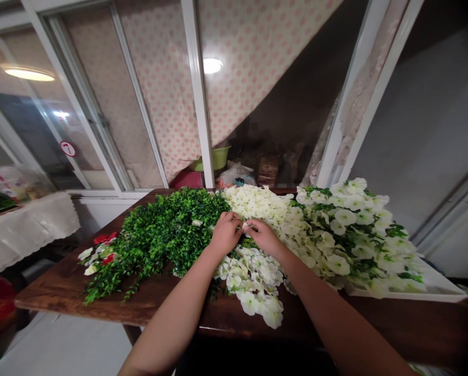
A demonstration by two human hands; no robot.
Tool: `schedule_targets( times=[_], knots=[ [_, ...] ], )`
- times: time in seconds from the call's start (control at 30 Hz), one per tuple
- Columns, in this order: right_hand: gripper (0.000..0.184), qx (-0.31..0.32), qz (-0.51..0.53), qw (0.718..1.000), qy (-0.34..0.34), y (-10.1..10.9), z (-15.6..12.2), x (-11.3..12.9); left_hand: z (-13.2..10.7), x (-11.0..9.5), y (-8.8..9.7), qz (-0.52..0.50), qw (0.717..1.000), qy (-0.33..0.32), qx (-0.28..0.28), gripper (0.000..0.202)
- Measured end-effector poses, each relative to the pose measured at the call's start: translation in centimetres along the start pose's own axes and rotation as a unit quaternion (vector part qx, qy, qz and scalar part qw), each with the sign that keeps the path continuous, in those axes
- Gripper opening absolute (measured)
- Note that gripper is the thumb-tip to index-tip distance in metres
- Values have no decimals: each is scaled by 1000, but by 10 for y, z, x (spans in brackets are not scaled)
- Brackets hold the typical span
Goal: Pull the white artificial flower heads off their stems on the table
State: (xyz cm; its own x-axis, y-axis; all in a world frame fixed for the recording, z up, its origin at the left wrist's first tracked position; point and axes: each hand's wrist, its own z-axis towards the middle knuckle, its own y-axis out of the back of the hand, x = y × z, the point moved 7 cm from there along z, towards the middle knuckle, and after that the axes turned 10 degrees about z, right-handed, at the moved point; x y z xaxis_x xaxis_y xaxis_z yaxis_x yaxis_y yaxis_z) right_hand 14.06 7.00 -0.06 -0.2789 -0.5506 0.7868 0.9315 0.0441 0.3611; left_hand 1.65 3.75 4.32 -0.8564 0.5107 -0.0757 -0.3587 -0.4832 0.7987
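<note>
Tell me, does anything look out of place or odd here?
The dotted curtain looks askew: its lower edge slants steeply up to the right, leaving part of the window uncovered. A few red blooms beside the green foliage also stand out among whitish flowers.

Interior, dim overall. Window panes behind the table (pixel 49 295): one bright oval glare (pixel 212 66); farther left of it, a stretched oval glare (pixel 28 73) and a small bluish-white glint (pixel 61 114). Dark pane (pixel 284 115) behind the table's right half: murky, contents indistinct. White petals (pixel 254 303) on the table: brightest blooms, fine detail partly washed out. Below its near edge: deep shadow. Window frames (pixel 198 99) behind it: slanted, wide-angle distortion. Items left of the table: soft, smeared. Beyond its right end: blackened picture edge.
</note>
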Motion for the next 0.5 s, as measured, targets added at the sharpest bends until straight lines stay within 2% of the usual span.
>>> schedule_targets(
  times=[0.1, 0.23, 0.37, 0.5],
  knots=[
    [19, -14, 40, 999, -13, 2, 0, 0, 0, 0, 0, -5, 1000, -2, -4, 11],
    [26, -79, 6, 995, -52, 14, -2, 0, 1, 2, 3, 18, 1000, 13, -17, 14],
    [32, -132, -5, 988, -84, 27, -4, -5, 1, 13, 13, 50, 995, 64, -58, 14],
    [35, -147, -14, 985, -87, 32, -3, -11, -1, 21, 27, 42, 987, 96, -118, 15]
  ],
)
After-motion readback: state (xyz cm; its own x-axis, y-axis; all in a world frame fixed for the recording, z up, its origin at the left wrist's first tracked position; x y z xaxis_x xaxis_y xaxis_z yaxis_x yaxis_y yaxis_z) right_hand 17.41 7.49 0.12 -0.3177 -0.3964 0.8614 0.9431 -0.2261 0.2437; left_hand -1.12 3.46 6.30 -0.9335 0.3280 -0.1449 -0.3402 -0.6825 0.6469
